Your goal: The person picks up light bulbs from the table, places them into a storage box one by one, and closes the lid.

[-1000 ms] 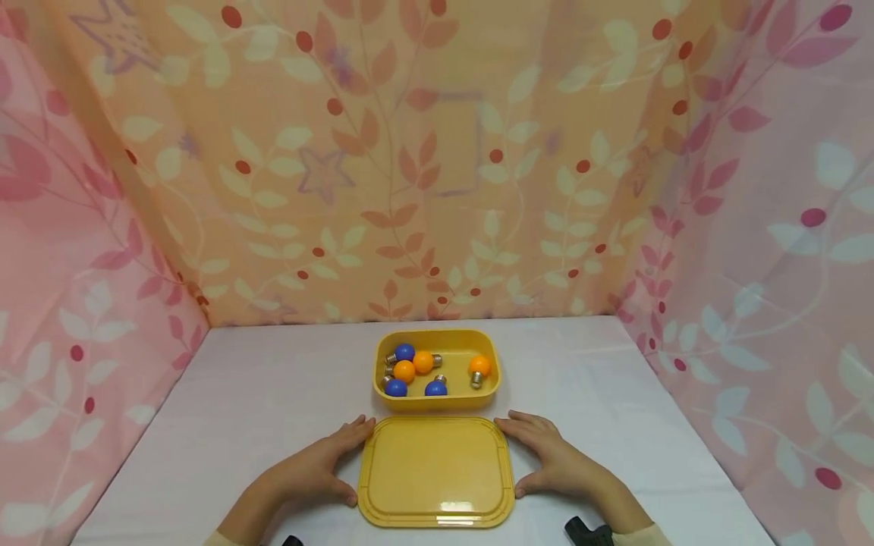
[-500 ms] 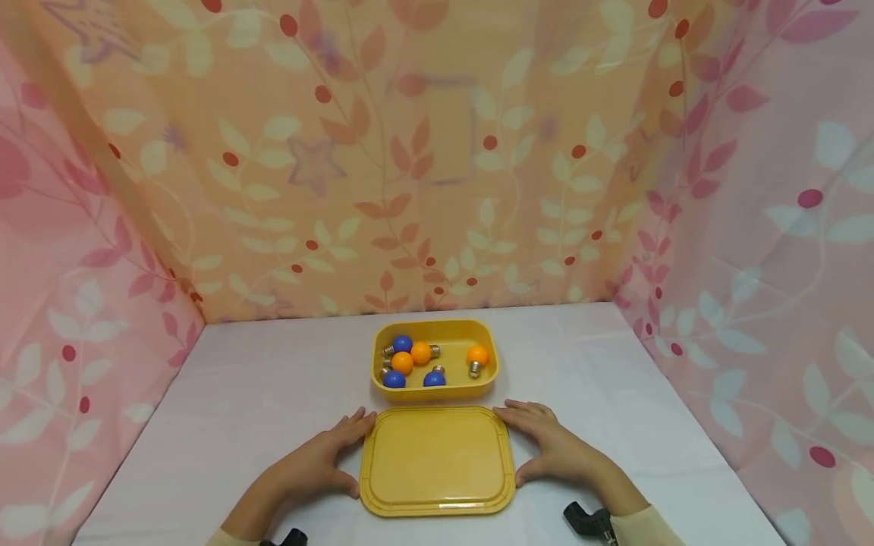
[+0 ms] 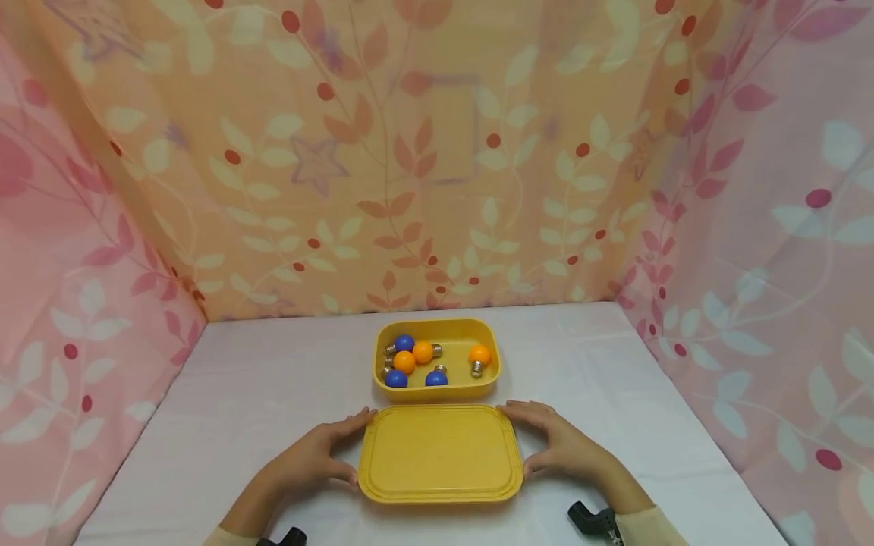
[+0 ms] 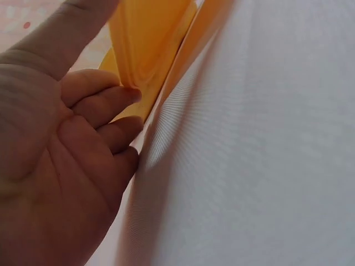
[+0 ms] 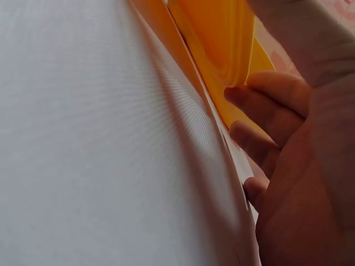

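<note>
Both hands hold a yellow rectangular lid (image 3: 440, 455) by its short sides, lifted over the white cloth with a shadow beneath its near edge. My left hand (image 3: 307, 455) grips the left side, fingertips at the far corner and thumb nearer me. On the right side, my right hand (image 3: 573, 455) mirrors that grip. In the left wrist view, fingers touch the lid (image 4: 147, 39) from below; the right wrist view shows the same at the lid (image 5: 222, 39). Just beyond stands a yellow box (image 3: 444, 393) without its cover, holding several small blue and orange light bulbs.
Among the bulbs, a blue bulb (image 3: 436, 377) lies near the box's front wall and an orange bulb (image 3: 479, 355) sits apart at the right. White cloth (image 3: 225, 394) covers the table. Floral curtains (image 3: 423, 189) enclose the back and both sides.
The lid has risen off the cloth, with both hands gripping its sides. The box and bulbs keep their places; the head view has shifted slightly.
</note>
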Action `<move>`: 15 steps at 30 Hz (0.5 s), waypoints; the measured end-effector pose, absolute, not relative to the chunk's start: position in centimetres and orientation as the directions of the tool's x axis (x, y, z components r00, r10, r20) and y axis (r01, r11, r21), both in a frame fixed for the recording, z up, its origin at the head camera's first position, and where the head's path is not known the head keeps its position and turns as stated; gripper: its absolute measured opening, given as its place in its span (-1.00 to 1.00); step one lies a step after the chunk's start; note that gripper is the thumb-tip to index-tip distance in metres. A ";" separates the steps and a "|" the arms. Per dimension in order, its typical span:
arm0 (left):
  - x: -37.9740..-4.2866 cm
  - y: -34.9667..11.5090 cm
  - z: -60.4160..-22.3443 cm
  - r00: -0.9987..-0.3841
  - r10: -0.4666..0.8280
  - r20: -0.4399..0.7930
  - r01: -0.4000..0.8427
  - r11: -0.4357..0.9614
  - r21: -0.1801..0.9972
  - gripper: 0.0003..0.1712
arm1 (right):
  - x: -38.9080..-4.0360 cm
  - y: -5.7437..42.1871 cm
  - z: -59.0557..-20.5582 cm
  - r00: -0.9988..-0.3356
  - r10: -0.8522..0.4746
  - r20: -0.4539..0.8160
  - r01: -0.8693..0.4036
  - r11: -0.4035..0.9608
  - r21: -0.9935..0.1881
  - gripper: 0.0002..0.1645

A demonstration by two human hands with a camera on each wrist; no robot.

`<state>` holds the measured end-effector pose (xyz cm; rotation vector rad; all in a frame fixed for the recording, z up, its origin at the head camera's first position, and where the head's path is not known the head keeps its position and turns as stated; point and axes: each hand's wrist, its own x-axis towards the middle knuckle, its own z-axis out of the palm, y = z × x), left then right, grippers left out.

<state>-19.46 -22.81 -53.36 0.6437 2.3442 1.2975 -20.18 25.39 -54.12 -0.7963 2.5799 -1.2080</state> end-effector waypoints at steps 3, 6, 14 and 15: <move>-19.5 -22.8 -53.2 -0.825 0.559 -0.086 0.191 0.419 0.887 0.14 | -20.3 25.4 -53.8 -0.842 -0.537 0.053 -0.370 0.502 -0.782 0.16; -19.4 -22.8 -53.2 -0.827 0.553 -0.103 0.153 0.397 0.905 0.10 | -20.4 25.4 -53.8 -0.838 -0.542 0.056 -0.376 0.500 -0.780 0.15; -19.6 -22.8 -52.6 -0.820 0.570 -0.046 0.154 0.297 0.942 0.00 | -20.9 25.6 -53.4 -0.819 -0.568 0.074 -0.339 0.376 -0.862 0.07; -19.8 -22.8 -52.5 -0.821 0.570 -0.038 0.155 0.286 0.946 -0.01 | -21.1 25.6 -53.3 -0.817 -0.570 0.086 -0.349 0.370 -0.861 0.06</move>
